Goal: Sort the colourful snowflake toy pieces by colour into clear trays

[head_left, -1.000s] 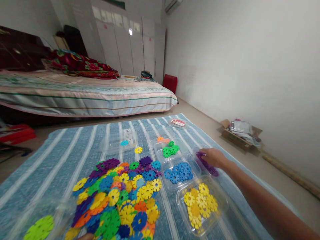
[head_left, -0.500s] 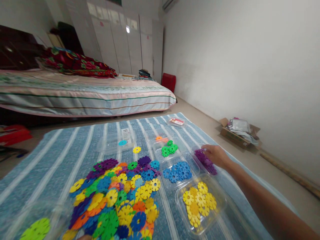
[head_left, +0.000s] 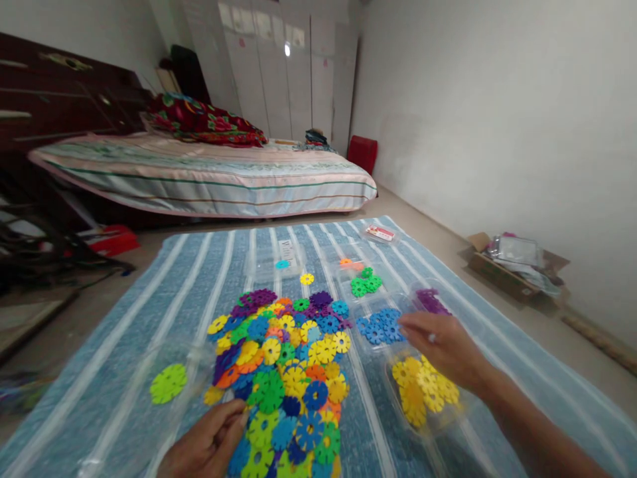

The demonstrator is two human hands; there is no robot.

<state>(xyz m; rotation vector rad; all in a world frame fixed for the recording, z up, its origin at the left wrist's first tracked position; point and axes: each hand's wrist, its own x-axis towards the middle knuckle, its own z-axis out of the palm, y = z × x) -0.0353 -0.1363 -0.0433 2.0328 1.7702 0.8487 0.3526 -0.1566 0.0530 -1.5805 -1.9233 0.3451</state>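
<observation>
On a blue striped mat (head_left: 199, 279) spread over the floor, a person is sorting flat plastic snowflake discs by colour into clear trays. A large mixed pile (head_left: 283, 358) is lying at the centre of the mat, still holding yellow, blue, green, orange and purple discs, so most of the sorting appears to remain.

At 3 o'clock from the pile, the yellow tray (head_left: 423, 392) is holding a good cluster. At about 2 o'clock the blue tray (head_left: 381, 325) is partly filled, and beyond it the green tray (head_left: 365, 284) and the purple tray (head_left: 430, 302) each have a few discs. At 12 o'clock another tray (head_left: 283, 259) is holding one light-blue disc, with a yellow disc (head_left: 307, 279) lying loose beside it. At 9 o'clock a lime disc (head_left: 168, 383) is sitting alone in a tray.

The right hand (head_left: 442, 345) is hovering between the blue and yellow trays, fingers loosely curled; whether it is holding a disc cannot be told. The left hand (head_left: 212, 441) is resting at the pile's 7 o'clock edge, fingers bent and touching the discs, grip unclear.
</observation>
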